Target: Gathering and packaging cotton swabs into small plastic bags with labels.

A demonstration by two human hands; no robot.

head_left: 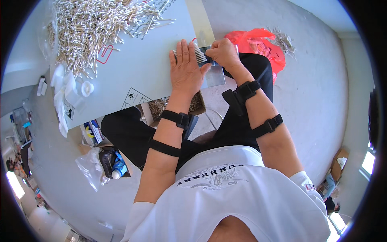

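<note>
White spool: small, round, lying [87, 85] on the big grey-white printed tabletop [141, 72], left side, beside crumpled white sheeting [60, 99].
Swab pile: heap of loose white-tipped cotton swabs with pale thin sticks [90, 34], covering the far left of the tabletop, a few straying right.
Floor box: open cardboard box [84, 149] sitting below the near left corner, holding a blue bottle with white cap [119, 166]; clear plastic bag [89, 166] spilling over its left side.
Left hand: bare left hand [185, 68] lying palm down, fingers straight, pressing flat over the swab row; not gripping. 2 black straps [165, 148] circling its forearm.
Swab row: neat row of white-tipped swabs [199, 53], sitting near the tabletop's right edge, partly hidden, tips showing on both sides of the left hand.
Carton: brown cardboard carton [202, 105] standing under the near edge, holding more thin sticks.
Right hand: bare right hand [223, 53] curling its fingers just right of the row, over a flat grey-and-dark piece [217, 76]; can't tell if it's grasping anything. 2 straps here too.
Red bag: crumpled red plastic bag [277, 56] lying beyond the right hand, next to a scatter of pale, thin bits [284, 42].
</note>
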